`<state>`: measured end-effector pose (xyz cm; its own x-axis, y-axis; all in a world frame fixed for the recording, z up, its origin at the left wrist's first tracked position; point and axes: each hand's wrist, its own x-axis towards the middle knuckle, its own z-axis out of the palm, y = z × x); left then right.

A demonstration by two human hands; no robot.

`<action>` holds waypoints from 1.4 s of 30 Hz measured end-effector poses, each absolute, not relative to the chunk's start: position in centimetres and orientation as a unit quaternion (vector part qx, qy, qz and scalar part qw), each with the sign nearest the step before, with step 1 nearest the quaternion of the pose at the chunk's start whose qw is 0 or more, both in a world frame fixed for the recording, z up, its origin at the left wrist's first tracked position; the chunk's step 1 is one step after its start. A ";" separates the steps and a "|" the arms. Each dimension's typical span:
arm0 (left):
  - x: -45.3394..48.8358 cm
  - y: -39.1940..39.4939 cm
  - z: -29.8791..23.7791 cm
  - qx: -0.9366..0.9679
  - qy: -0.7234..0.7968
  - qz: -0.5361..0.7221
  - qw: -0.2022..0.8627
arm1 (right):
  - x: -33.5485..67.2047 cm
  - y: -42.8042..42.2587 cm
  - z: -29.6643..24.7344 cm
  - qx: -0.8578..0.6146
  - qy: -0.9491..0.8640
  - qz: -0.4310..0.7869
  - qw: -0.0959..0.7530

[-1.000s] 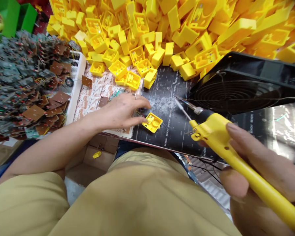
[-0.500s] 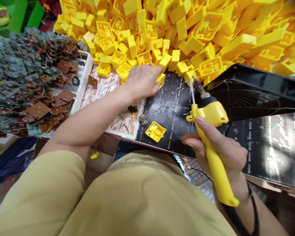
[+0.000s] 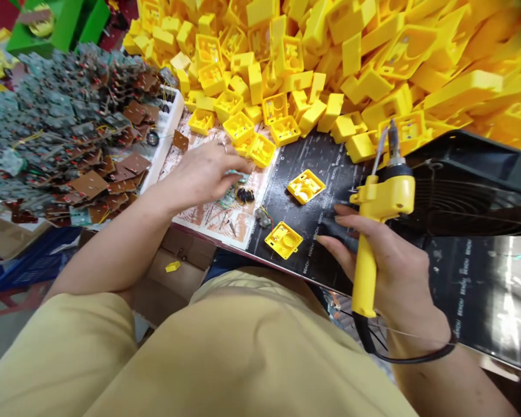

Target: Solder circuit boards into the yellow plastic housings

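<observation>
My right hand [image 3: 384, 258] grips the yellow handle of a soldering iron [image 3: 375, 202], tip pointing up and away. My left hand [image 3: 204, 174] lies palm down on the patterned sheet [image 3: 217, 217], fingers curled over small wired parts [image 3: 243, 195]; what they pinch is hidden. Two yellow plastic housings lie on the black mat [image 3: 312, 156]: one [image 3: 305, 186] further away, one [image 3: 283, 239] near the table's front edge, beside a small wired component [image 3: 263, 217].
A huge heap of yellow housings [image 3: 330, 52] fills the back. A pile of circuit boards [image 3: 65, 127] sits at left in a white tray [image 3: 170, 130]. A black fan [image 3: 469, 185] stands at right. Green bins [image 3: 65, 23] are far left.
My left hand drew back from the yellow heap to the wired parts on the patterned sheet; a second yellow housing now lies on the black mat. The soldering iron tilted more upright.
</observation>
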<state>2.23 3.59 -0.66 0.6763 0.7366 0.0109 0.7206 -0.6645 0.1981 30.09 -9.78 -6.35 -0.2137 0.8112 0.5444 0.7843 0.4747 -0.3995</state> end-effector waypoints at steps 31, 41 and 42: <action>2.1 -3.0 -3.1 0.970 0.215 0.051 0.097 | 29.5 -5.9 -4.9 -0.521 -0.808 -0.073 0.265; 3.2 -3.6 -6.4 0.875 0.305 0.271 0.261 | 27.2 -2.0 -5.9 -0.461 -0.866 0.046 0.188; 3.2 -3.4 -5.9 0.850 0.328 0.278 0.305 | 27.4 -2.3 -5.6 -0.434 -0.878 0.067 0.190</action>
<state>3.17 -3.44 -5.91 0.6300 0.7273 0.2723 0.3874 -0.5982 0.7015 27.35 -2.33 -5.64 -0.5516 0.7871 0.2762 0.7364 0.6150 -0.2819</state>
